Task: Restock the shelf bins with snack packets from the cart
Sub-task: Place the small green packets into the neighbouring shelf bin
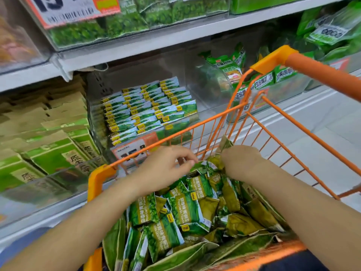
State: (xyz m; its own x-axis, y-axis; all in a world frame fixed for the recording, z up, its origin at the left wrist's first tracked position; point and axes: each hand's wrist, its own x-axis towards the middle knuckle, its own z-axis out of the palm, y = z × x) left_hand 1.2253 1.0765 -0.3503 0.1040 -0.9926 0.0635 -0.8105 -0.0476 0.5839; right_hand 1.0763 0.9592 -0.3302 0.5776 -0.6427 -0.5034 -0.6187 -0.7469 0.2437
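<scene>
here, both hands' fingers pinch green packets [183, 210] in the orange cart [273, 61] beside white shelves [136, 45].

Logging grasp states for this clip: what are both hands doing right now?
Left hand: pinching a green snack packet in the cart.
Right hand: gripping an olive-green packet.

We are reaching both bare hands into the orange wire cart [224, 122] of green snack packets [183, 210], our left hand [166, 165] pinching one packet's edge and our right hand [242, 161] gripping an upright packet [225, 144] before the clear shelf bin [148, 108] of stacked packets.
</scene>
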